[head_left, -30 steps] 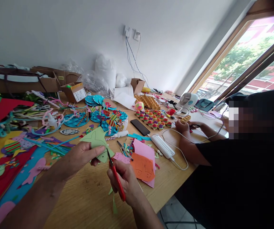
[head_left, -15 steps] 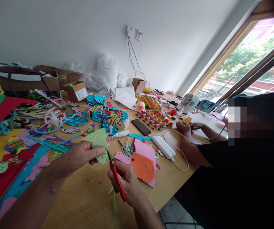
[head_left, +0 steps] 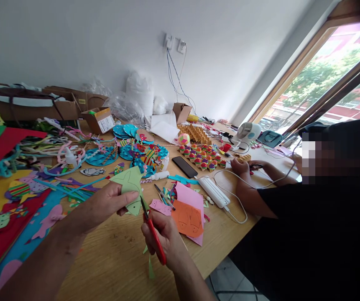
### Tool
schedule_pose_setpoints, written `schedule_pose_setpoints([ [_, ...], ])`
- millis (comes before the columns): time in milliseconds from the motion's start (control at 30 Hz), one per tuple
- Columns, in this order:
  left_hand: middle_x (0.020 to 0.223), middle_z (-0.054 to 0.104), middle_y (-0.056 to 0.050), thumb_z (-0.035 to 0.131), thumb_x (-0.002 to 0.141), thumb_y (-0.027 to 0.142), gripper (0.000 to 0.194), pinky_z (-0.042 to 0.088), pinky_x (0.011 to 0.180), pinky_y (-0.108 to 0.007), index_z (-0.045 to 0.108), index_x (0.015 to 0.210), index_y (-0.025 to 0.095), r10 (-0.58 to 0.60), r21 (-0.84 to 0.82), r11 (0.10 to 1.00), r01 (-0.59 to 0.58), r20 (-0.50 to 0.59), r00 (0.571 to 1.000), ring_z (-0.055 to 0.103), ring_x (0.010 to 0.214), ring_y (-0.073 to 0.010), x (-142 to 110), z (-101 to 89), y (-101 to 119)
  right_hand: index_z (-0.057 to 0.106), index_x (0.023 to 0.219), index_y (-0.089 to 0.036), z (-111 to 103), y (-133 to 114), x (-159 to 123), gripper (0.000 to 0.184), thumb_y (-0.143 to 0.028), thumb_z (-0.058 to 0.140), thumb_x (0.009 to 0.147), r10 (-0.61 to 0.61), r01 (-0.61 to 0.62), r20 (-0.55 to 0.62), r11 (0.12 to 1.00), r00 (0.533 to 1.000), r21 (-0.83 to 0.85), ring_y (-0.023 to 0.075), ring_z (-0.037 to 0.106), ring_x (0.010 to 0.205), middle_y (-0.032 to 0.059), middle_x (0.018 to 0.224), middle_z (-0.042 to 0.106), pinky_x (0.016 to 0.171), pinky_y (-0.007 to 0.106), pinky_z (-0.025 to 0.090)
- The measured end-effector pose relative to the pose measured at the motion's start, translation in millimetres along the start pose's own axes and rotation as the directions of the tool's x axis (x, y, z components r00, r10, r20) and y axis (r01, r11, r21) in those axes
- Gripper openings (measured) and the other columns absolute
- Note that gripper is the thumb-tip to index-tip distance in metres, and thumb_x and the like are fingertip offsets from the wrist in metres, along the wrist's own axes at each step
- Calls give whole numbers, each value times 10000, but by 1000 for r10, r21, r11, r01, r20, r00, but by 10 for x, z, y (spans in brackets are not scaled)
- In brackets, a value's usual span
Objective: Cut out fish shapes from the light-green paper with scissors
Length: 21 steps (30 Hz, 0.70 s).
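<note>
Between thumb and fingers of my left hand [head_left: 112, 201] is a piece of light green paper [head_left: 131, 180] with a fish outline drawn in dark line. My right hand [head_left: 164, 238] is closed around red-handled scissors [head_left: 155, 236]. Their dark blades meet the paper's right edge beside the drawn fish, where a narrow strip bends away. A thin green paper offcut [head_left: 151, 267] hangs below my right hand. Just right of the hands lie an orange sheet [head_left: 187, 220] with drawn fish shapes, a pink sheet [head_left: 190, 195] and a small pink paper piece [head_left: 161, 207].
A black phone [head_left: 184, 167], a white power strip [head_left: 214, 192] with its cable, and a painted egg tray [head_left: 202, 157] lie beyond my hands. Coloured paper and cut-out fish cover the left side. At right, a co-worker in a black top [head_left: 317, 225] holds scissors.
Hands, scissors and green paper stay almost in place; the narrow strip at the blades has shifted slightly. The view has moved a little.
</note>
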<state>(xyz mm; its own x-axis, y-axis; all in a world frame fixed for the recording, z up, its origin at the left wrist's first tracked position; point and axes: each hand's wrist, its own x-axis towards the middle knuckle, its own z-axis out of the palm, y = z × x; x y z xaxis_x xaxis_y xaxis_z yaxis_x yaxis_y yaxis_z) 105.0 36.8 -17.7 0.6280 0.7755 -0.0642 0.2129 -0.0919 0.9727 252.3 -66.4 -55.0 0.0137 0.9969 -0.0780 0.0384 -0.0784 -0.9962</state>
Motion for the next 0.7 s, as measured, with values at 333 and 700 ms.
schedule_pose_setpoints([
  [333, 443, 403, 59, 547, 707, 472, 360, 308, 487, -245, 461, 460, 224, -35, -59, 998, 34, -15, 999, 363, 460, -116, -7, 155, 73, 420, 561, -212, 43, 18, 37, 508, -653, 603, 736, 25, -25, -2, 995, 1000, 98, 61, 324, 354, -68, 387, 421, 376, 184, 247],
  [700, 445, 411, 58, 537, 700, 484, 359, 316, 504, -254, 467, 462, 225, -54, -17, 998, 54, -27, 998, 385, 470, -124, -6, 182, 53, 412, 553, -214, 46, 10, 38, 528, -682, 606, 704, 6, -4, -14, 991, 1000, 134, 59, 333, 352, -70, 391, 399, 383, 193, 244],
])
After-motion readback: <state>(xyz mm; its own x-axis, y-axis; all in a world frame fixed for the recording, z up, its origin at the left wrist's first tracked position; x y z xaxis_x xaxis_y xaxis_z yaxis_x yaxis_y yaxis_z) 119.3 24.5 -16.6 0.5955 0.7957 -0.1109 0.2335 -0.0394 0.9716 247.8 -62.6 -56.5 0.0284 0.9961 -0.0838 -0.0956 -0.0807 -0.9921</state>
